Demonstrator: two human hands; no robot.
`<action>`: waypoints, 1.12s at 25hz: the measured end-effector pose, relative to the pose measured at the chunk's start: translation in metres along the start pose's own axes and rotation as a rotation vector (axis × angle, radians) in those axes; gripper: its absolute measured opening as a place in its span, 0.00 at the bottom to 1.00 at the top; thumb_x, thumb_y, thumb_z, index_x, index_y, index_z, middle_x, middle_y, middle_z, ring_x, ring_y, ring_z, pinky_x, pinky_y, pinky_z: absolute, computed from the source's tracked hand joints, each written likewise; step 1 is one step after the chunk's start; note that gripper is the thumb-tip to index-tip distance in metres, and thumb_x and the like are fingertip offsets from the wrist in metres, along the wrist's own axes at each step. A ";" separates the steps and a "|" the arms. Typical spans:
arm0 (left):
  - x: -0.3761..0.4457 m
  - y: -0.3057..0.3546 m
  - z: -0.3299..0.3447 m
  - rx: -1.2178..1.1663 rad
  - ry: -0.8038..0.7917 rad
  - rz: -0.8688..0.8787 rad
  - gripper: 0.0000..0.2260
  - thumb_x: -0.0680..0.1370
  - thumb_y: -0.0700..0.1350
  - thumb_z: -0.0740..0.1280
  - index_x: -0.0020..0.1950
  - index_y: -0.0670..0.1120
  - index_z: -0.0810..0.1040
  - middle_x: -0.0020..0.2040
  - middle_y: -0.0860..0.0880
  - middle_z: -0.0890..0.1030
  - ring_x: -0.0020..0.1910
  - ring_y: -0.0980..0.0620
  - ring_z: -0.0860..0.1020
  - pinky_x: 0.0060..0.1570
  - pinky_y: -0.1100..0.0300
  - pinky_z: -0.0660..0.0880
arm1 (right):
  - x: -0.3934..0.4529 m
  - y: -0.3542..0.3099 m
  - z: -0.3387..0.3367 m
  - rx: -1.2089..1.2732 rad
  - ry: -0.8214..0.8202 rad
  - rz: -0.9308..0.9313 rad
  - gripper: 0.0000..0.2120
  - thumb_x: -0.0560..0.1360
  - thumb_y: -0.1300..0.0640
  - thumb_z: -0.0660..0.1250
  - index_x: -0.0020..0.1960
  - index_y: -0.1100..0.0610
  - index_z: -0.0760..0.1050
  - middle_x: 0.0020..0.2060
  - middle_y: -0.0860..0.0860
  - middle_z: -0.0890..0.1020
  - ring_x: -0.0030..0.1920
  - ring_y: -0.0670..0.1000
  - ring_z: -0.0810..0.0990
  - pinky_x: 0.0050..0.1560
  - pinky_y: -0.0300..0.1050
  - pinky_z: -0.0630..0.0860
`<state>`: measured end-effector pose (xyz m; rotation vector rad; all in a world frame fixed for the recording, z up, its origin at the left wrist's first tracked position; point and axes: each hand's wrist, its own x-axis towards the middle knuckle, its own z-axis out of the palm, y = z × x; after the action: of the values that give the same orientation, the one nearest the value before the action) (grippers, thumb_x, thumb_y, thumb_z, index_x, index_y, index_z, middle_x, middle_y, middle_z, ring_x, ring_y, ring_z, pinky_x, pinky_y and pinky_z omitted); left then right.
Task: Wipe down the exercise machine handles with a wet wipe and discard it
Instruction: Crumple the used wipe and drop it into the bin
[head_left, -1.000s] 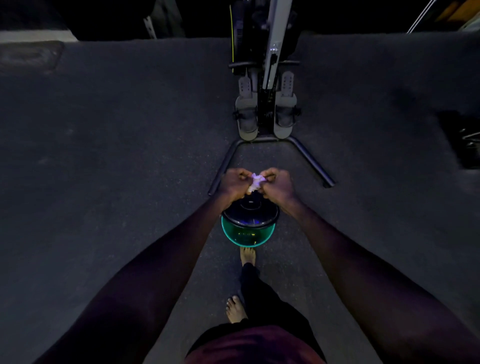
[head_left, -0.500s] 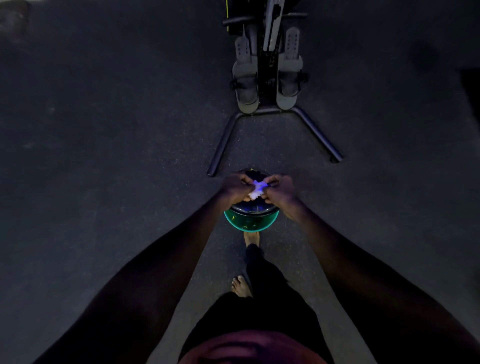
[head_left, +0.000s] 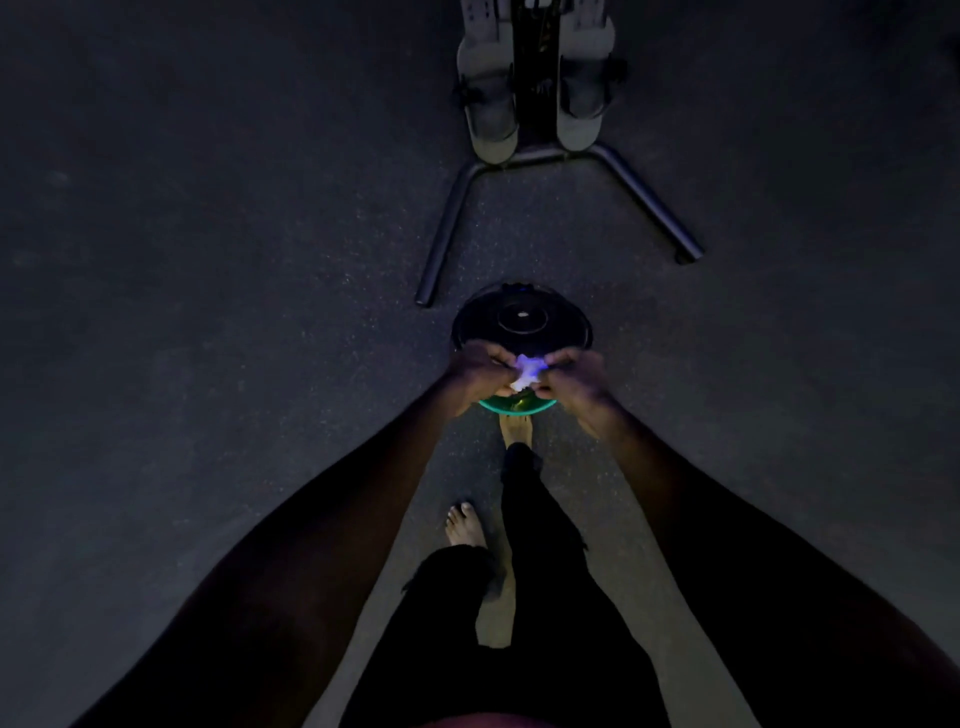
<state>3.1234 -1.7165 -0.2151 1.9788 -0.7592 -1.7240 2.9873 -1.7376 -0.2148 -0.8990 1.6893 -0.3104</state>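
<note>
The machine (head_left: 535, 104) sits well beyond the bin (head_left: 522, 325), its foot plates and splayed base legs pointing back toward it, and no handles are in shot at all. The bin itself is a round thing with a dark lid tipped up and a green rim showing on the near side, so it looks open. Right over that near rim both hands meet: the left hand (head_left: 480, 376) and right hand (head_left: 571, 379) each have fingers curled in, pinching the wipe (head_left: 525, 375) between them, which is balled up small and pale.

What could go sideways from here, I reckon: the wipe hangs over the near edge of the bin, not its middle, so letting go now could drop it on the floor by the front foot (head_left: 515, 427). A damp wad may also cling to the fingers. It's really dim too, so judging the opening is harder.
</note>
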 end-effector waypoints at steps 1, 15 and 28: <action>0.004 -0.013 0.005 -0.004 -0.011 -0.015 0.10 0.77 0.30 0.67 0.58 0.33 0.77 0.43 0.40 0.79 0.31 0.55 0.78 0.35 0.65 0.79 | 0.004 0.015 0.003 0.023 0.005 0.025 0.15 0.73 0.75 0.66 0.37 0.56 0.73 0.33 0.56 0.79 0.28 0.48 0.79 0.28 0.39 0.79; 0.140 -0.132 0.056 -0.095 0.036 -0.091 0.19 0.77 0.30 0.66 0.67 0.33 0.72 0.60 0.36 0.79 0.51 0.46 0.76 0.54 0.48 0.76 | 0.134 0.134 0.056 0.249 0.082 0.231 0.10 0.78 0.69 0.66 0.39 0.59 0.73 0.41 0.59 0.79 0.39 0.54 0.79 0.44 0.48 0.81; 0.108 -0.118 0.044 -0.047 0.074 -0.009 0.12 0.77 0.29 0.61 0.58 0.40 0.77 0.52 0.51 0.76 0.55 0.53 0.73 0.49 0.63 0.72 | 0.086 0.116 0.044 0.244 0.178 0.188 0.06 0.79 0.68 0.63 0.46 0.62 0.76 0.50 0.63 0.82 0.49 0.57 0.80 0.60 0.57 0.79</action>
<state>3.1055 -1.6925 -0.3784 2.0049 -0.6794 -1.6482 2.9753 -1.7092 -0.3620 -0.5416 1.8378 -0.4686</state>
